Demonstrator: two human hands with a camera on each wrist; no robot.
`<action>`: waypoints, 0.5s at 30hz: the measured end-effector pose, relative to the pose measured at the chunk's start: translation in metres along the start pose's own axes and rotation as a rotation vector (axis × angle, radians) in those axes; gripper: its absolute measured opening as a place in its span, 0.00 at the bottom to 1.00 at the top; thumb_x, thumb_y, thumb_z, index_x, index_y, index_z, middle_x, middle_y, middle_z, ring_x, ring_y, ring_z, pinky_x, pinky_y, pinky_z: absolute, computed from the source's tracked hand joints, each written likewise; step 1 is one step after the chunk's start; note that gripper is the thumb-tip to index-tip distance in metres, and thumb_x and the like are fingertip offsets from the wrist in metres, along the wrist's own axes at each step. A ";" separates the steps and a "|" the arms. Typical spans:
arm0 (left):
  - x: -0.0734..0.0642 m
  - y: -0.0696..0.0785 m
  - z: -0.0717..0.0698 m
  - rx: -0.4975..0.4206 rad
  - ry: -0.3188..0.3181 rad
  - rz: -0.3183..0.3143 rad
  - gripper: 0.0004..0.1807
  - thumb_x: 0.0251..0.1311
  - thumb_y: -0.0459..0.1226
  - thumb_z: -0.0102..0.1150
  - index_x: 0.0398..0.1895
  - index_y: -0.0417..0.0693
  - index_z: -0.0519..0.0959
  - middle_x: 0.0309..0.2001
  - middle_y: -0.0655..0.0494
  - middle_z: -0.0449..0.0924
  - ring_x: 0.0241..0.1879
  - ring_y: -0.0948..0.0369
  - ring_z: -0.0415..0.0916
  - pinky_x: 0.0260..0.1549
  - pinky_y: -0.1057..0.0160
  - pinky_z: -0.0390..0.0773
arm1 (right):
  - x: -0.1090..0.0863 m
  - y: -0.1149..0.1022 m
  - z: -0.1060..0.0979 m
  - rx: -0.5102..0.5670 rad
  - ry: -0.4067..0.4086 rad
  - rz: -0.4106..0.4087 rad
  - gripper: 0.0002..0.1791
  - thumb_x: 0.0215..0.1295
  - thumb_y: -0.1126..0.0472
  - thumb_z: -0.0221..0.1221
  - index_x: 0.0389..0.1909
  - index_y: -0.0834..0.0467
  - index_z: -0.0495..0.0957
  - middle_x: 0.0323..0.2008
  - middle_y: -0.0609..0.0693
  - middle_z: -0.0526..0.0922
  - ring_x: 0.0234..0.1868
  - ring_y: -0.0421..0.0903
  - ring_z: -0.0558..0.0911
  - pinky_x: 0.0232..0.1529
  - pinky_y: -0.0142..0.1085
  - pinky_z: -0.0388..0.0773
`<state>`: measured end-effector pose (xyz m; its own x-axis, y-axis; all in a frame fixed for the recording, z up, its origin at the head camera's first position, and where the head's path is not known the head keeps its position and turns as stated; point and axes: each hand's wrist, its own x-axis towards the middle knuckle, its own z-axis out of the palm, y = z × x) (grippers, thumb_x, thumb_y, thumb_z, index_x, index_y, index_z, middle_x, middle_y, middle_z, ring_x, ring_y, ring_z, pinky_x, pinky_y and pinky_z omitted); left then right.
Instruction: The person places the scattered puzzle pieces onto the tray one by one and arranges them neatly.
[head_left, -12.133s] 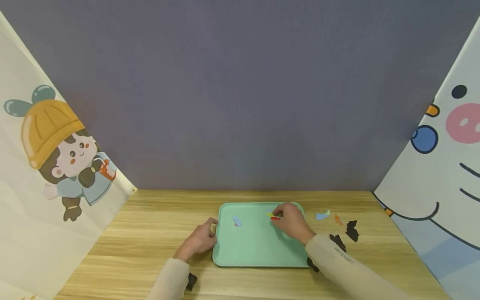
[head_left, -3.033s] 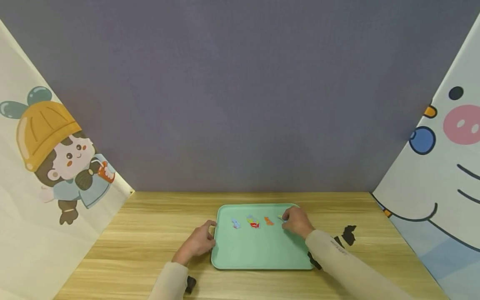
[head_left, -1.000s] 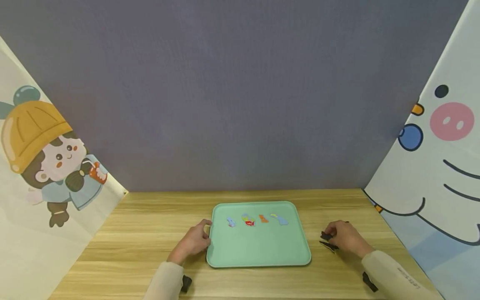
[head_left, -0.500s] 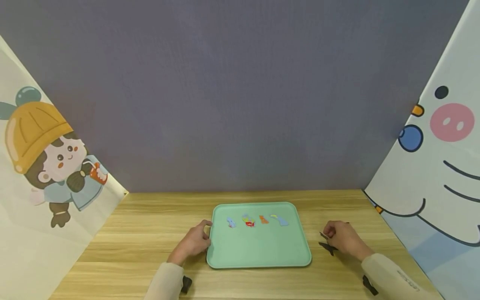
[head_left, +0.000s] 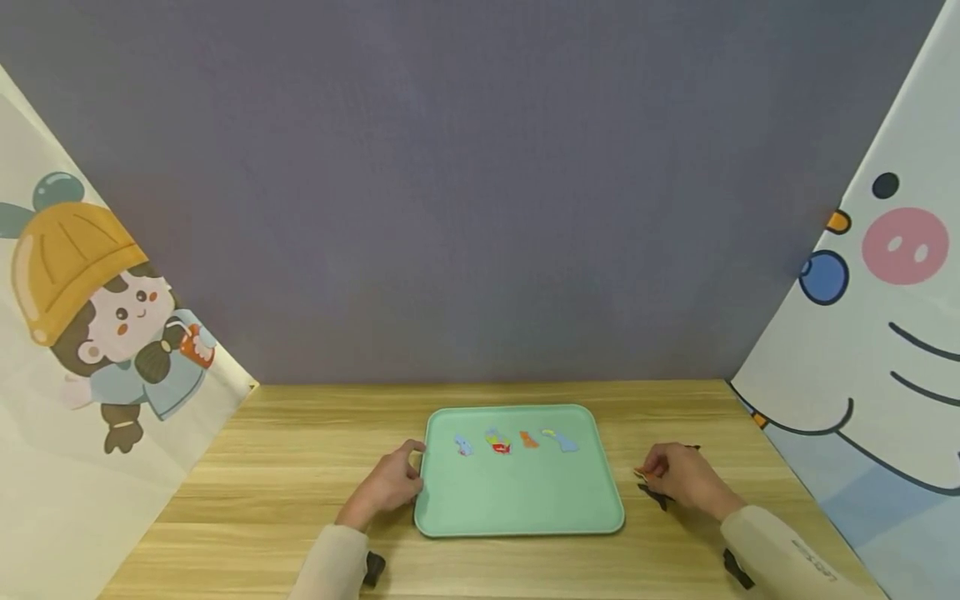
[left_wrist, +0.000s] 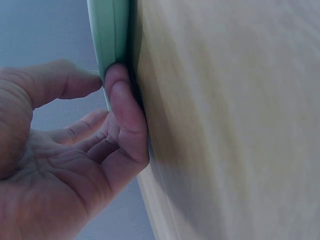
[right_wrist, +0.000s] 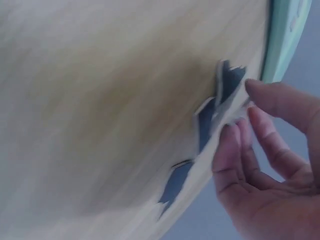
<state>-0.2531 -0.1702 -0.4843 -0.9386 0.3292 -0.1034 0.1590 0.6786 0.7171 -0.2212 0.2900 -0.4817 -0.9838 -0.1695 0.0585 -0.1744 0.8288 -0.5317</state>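
A mint-green tray (head_left: 517,500) lies on the table. My left hand (head_left: 390,479) grips its left edge, thumb at the rim (left_wrist: 97,45) and curled fingers against its outer side in the left wrist view. To the right of the tray, my right hand (head_left: 686,477) pinches a small flat puzzle piece (head_left: 641,473) whose orange edge shows; the fingers hide most of it. Below that hand lies a dark-backed piece (head_left: 654,495). On the tray are a blue piece (head_left: 462,445), a red-and-green piece (head_left: 498,442), an orange piece (head_left: 529,439) and a blue-and-yellow piece (head_left: 562,442).
Another dark piece (head_left: 737,570) lies beside the right sleeve, and one more peeks out behind the right hand. A dark object (head_left: 374,570) sits by the left sleeve. A grey wall (head_left: 480,208) stands behind the wooden table (head_left: 315,450).
Over twelve seconds, the coloured pieces have come to lie in a row on the tray. My right hand went back right and took a dark-backed piece, now tilted with orange showing. The left hand stays put.
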 end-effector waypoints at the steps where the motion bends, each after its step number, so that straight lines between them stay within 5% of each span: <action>1: 0.000 0.000 0.000 -0.001 0.000 0.000 0.30 0.52 0.25 0.55 0.61 0.33 0.62 0.29 0.48 0.76 0.24 0.59 0.75 0.24 0.60 0.75 | 0.000 -0.002 0.000 -0.003 0.013 -0.021 0.09 0.48 0.68 0.68 0.27 0.56 0.77 0.24 0.44 0.76 0.26 0.40 0.74 0.27 0.33 0.72; 15: 0.002 -0.001 0.001 -0.001 -0.002 -0.004 0.30 0.52 0.25 0.55 0.62 0.33 0.62 0.30 0.49 0.77 0.23 0.59 0.75 0.23 0.60 0.75 | 0.011 -0.068 0.017 0.117 0.136 -0.198 0.10 0.50 0.70 0.68 0.32 0.55 0.83 0.29 0.44 0.78 0.28 0.37 0.73 0.29 0.31 0.73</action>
<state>-0.2545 -0.1698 -0.4862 -0.9385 0.3279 -0.1082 0.1545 0.6790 0.7177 -0.2198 0.2224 -0.4595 -0.9288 -0.2430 0.2799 -0.3663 0.7181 -0.5918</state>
